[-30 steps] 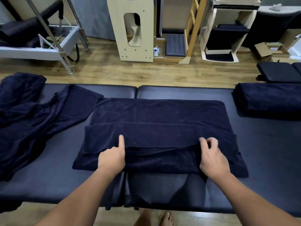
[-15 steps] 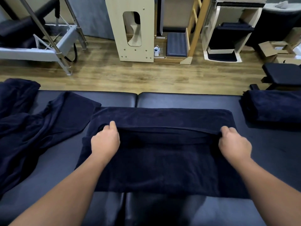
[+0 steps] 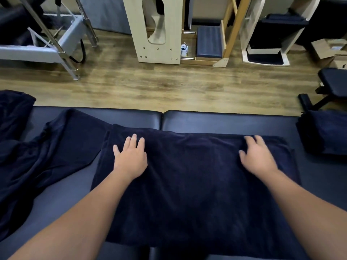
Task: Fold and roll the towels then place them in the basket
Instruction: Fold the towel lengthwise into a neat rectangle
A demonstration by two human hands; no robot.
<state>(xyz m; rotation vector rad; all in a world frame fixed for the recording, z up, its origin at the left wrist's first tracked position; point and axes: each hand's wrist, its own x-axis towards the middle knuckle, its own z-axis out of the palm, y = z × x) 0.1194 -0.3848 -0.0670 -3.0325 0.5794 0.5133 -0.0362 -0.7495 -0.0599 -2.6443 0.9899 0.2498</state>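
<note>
Both hands laid flat on a folded dark navy terry towel [image 3: 193, 184].

The left hand [image 3: 130, 159] is spread open, fingers straight and slightly apart, palm pressed on the towel near its far left corner; nothing is gripped. The right hand [image 3: 256, 156] is likewise opened out and rested flat near the far right edge, though it is blurred. The towel is seen as a soft, napped rectangle lying across the padded black vinyl surface [image 3: 216, 121], over the seam between two cushions. A loose heap of crumpled navy towels [image 3: 37, 152] is spread on the left, and a stack of folded navy cloth [image 3: 324, 134] is set at the right edge. No readable writing is seen.
</note>
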